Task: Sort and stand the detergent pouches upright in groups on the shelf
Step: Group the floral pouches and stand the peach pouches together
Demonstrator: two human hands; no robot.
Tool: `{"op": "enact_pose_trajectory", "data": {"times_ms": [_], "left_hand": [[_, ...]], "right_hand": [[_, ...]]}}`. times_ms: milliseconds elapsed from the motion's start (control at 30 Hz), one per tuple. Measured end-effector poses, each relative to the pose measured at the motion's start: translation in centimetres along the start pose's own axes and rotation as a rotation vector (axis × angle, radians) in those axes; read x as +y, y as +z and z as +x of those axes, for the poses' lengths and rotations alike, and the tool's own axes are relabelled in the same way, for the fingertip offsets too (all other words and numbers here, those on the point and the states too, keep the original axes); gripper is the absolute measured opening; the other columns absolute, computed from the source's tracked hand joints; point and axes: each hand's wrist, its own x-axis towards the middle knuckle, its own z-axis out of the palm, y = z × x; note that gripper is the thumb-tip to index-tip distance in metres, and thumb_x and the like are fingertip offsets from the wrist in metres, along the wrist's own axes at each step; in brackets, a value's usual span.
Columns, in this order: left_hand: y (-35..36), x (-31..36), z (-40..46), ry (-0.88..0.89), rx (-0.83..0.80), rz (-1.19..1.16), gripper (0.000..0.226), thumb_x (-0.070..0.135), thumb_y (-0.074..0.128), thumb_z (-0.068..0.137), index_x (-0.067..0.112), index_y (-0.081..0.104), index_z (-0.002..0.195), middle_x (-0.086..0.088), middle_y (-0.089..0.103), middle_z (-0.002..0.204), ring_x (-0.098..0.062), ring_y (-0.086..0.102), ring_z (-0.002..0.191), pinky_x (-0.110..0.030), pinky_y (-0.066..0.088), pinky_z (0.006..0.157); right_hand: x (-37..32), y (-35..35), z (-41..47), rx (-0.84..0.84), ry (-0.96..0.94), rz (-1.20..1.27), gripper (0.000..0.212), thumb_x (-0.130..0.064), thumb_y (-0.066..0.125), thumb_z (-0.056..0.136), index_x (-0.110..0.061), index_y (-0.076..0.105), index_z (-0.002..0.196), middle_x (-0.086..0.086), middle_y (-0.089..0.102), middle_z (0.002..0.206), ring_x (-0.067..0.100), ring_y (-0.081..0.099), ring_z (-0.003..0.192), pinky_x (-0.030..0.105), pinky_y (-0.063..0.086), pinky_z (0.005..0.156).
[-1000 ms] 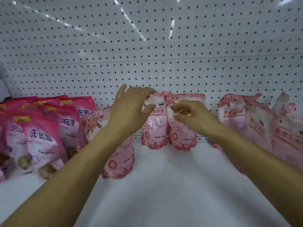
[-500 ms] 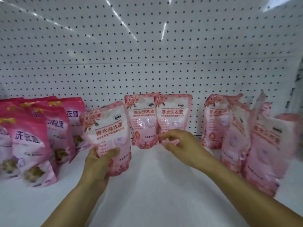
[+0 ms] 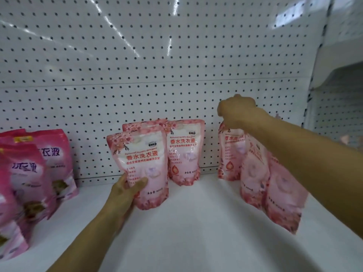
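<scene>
Near the shelf's middle, my left hand (image 3: 125, 191) grips the lower left corner of a light pink floral pouch (image 3: 145, 165), which stands upright. Behind it, against the back wall, a second light pink pouch (image 3: 184, 152) stands in full view, and only the top of a third pouch (image 3: 137, 124) shows. My right hand (image 3: 235, 112) is curled over the top edge of the rear pouch (image 3: 229, 156) in the right group. Two more light pink pouches (image 3: 253, 173) (image 3: 284, 199) lean in front of it, partly hidden by my forearm.
Several darker pink pouches (image 3: 53, 163) stand grouped at the far left. The white shelf board (image 3: 196, 228) has bare room in front between the groups. The white pegboard wall (image 3: 157, 75) closes the back, and a shelf upright (image 3: 318, 79) stands at the right.
My right hand left the bottom of the middle pouches and rose to the top of the right group's rear pouch. My left hand keeps its grip on the front pouch, now in front of the back pair.
</scene>
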Motion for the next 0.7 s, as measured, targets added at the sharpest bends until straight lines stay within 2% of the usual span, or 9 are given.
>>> {"op": "enact_pose_trajectory", "data": {"times_ms": [67, 100, 167, 267, 367, 433, 533, 700], "left_hand": [[-0.3, -0.3, 0.0, 0.018, -0.011, -0.008, 0.039, 0.006, 0.07, 0.085, 0.014, 0.063, 0.122, -0.007, 0.075, 0.113, -0.026, 0.074, 0.098, -0.033, 0.062, 0.07], [-0.4, -0.3, 0.0, 0.025, -0.015, -0.004, 0.04, 0.007, 0.07, 0.084, 0.014, 0.063, 0.123, -0.007, 0.075, 0.113, -0.027, 0.074, 0.099, -0.036, 0.062, 0.075], [-0.7, -0.4, 0.0, 0.035, -0.014, 0.004, 0.043, 0.011, 0.072, 0.082, 0.015, 0.063, 0.123, -0.006, 0.074, 0.115, -0.027, 0.072, 0.102, -0.044, 0.058, 0.087], [-1.0, -0.6, 0.2, 0.067, 0.003, 0.02, 0.039, 0.012, 0.073, 0.083, 0.017, 0.064, 0.121, -0.004, 0.075, 0.112, -0.026, 0.073, 0.102, -0.046, 0.056, 0.091], [-1.0, -0.9, 0.4, 0.076, 0.015, -0.006, 0.042, 0.015, 0.075, 0.078, 0.016, 0.065, 0.119, -0.005, 0.075, 0.113, -0.028, 0.072, 0.102, -0.052, 0.054, 0.094], [-1.0, -1.1, 0.4, 0.088, 0.023, -0.015, 0.041, 0.014, 0.075, 0.079, 0.014, 0.065, 0.118, -0.007, 0.075, 0.113, -0.029, 0.072, 0.103, -0.056, 0.052, 0.096], [-1.4, -1.3, 0.4, 0.092, 0.014, -0.018, 0.035, 0.007, 0.071, 0.086, 0.011, 0.064, 0.12, -0.01, 0.074, 0.115, -0.031, 0.071, 0.105, -0.057, 0.051, 0.097], [-1.6, -1.3, 0.0, 0.099, -0.025, 0.023, 0.046, 0.018, 0.075, 0.078, 0.011, 0.063, 0.121, -0.009, 0.074, 0.115, -0.03, 0.071, 0.105, -0.054, 0.052, 0.096]], "right_hand": [[-0.1, 0.3, 0.6, -0.026, -0.011, -0.052, 0.014, -0.013, 0.063, 0.088, -0.015, 0.061, 0.102, -0.002, 0.049, 0.078, 0.018, 0.051, 0.073, 0.028, 0.036, 0.063], [-0.1, 0.4, 0.7, -0.014, -0.018, -0.052, 0.007, -0.009, 0.062, 0.087, -0.014, 0.061, 0.093, -0.002, 0.048, 0.076, 0.015, 0.047, 0.063, 0.026, 0.034, 0.058], [-0.2, 0.5, 0.8, 0.014, -0.045, -0.003, 0.011, -0.003, 0.06, 0.084, -0.012, 0.064, 0.088, 0.0, 0.054, 0.078, 0.014, 0.046, 0.055, 0.022, 0.033, 0.052], [-0.7, -0.4, 0.2, 0.039, -0.109, 0.166, 0.015, -0.007, 0.063, 0.082, -0.012, 0.071, 0.093, 0.002, 0.066, 0.079, 0.02, 0.064, 0.061, 0.027, 0.05, 0.059], [-2.0, -1.9, -1.0, 0.064, -0.197, 0.313, 0.007, -0.011, 0.069, 0.082, -0.014, 0.074, 0.086, 0.002, 0.069, 0.073, 0.021, 0.067, 0.067, 0.033, 0.057, 0.068], [-3.5, -2.4, -1.7, 0.082, -0.243, 0.374, 0.003, -0.014, 0.071, 0.082, -0.013, 0.074, 0.083, 0.001, 0.068, 0.068, 0.019, 0.066, 0.064, 0.033, 0.058, 0.067], [-5.9, -1.5, -2.2, 0.147, -0.268, 0.384, 0.009, -0.015, 0.068, 0.083, -0.011, 0.073, 0.09, 0.005, 0.068, 0.078, 0.023, 0.064, 0.071, 0.035, 0.056, 0.07], [-8.2, 1.2, -3.6, 0.27, -0.283, 0.46, 0.019, -0.015, 0.057, 0.089, -0.02, 0.075, 0.094, 0.004, 0.072, 0.085, 0.026, 0.065, 0.076, 0.038, 0.055, 0.07]]}}
